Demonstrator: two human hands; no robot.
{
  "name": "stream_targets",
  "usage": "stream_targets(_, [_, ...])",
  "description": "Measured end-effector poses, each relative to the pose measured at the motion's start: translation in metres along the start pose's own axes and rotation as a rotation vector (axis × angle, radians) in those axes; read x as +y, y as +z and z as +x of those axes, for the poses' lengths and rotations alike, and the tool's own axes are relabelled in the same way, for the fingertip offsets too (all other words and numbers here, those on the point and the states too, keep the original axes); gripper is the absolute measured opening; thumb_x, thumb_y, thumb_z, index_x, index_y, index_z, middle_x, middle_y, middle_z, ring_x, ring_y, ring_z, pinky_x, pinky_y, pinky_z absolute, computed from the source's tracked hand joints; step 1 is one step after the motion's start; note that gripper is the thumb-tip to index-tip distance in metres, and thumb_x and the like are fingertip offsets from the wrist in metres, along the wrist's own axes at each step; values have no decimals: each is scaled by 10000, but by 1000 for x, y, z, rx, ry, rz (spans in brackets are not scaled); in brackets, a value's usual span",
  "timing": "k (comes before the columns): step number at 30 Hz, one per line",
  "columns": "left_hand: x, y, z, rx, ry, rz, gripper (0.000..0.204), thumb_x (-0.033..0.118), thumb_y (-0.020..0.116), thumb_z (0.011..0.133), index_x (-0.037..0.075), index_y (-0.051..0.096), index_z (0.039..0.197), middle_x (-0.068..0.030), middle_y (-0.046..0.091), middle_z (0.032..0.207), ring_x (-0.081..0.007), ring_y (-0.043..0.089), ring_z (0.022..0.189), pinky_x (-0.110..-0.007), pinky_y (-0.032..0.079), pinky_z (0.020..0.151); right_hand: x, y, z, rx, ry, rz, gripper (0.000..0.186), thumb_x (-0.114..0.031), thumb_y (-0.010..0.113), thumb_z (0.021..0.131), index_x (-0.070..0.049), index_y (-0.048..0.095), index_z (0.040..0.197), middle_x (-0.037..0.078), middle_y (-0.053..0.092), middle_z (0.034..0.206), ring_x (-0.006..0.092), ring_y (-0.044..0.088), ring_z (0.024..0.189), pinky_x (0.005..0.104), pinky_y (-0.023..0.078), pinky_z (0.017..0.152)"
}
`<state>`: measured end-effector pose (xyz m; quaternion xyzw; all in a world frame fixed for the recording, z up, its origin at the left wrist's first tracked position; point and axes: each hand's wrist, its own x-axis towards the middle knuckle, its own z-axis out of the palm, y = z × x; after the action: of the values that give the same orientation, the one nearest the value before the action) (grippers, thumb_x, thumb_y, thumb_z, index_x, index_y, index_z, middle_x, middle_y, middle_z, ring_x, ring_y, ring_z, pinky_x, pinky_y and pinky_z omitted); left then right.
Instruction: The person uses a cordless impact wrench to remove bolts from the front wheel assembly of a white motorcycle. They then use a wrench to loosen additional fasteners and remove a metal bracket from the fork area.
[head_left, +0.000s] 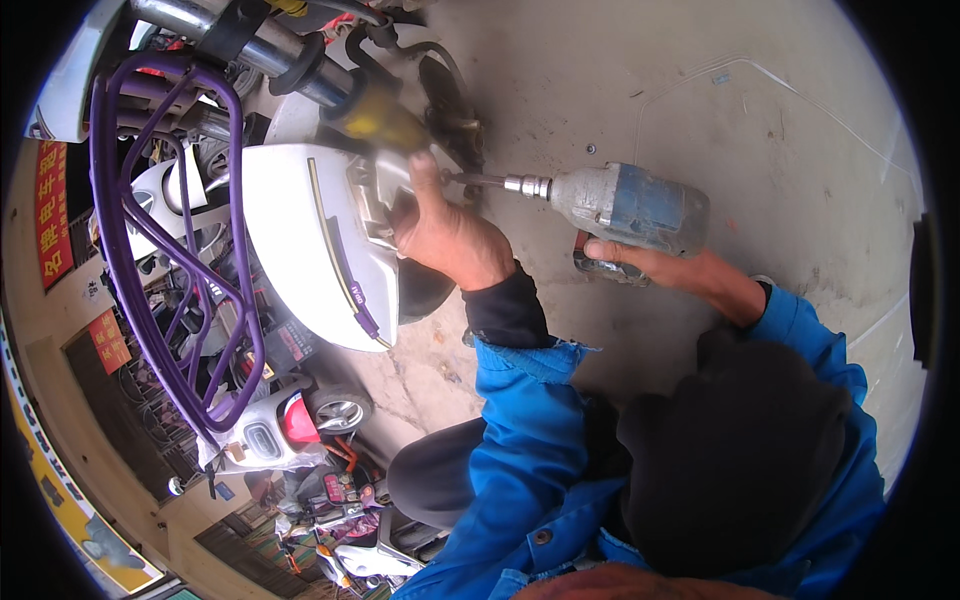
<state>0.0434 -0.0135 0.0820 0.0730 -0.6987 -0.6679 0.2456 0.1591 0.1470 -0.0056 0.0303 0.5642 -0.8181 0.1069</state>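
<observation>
My left hand (455, 235) grips the inner edge of a white mudguard (290, 235), at its silvery bracket (372, 205). Its thumb points up toward the yellow lower end (380, 115) of a chrome fork tube (300, 65); the other fingers are partly hidden. In my right hand (665, 268) is a worn blue-and-grey cordless impact driver (635, 205), held by the handle low down near its battery. The socket and long bit (500, 182) point left, and the bit's tip reaches the metal beside my left thumb. Whether it sits on a fastener I cannot tell.
A purple tubular frame (243, 150) stands left of the mudguard. Beyond it are parked scooters, one with a red light and a wheel (340, 410). Dusty concrete floor (780, 120) spreads to the right. My dark-trousered knee (440, 470) is bent below.
</observation>
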Motion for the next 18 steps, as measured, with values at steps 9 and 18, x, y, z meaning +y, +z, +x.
stream_targets(9, [0,1,1,10,-225,-229,333,181,805,886,-69,696,1078,-86,673,1028,-176,598,946,-348,456,878,-17,6,-4,-41,115,72,369,-283,850,879,-40,709,1118,49,729,1008,157,666,920,328,552,799])
stream_targets(18, [-12,-3,4,0,-56,-211,362,184,793,906,-50,668,1152,-117,705,1050,-238,681,925,-369,561,828,2,7,-8,22,57,145,334,-267,848,878,-45,703,1081,42,714,995,143,653,898,328,545,772])
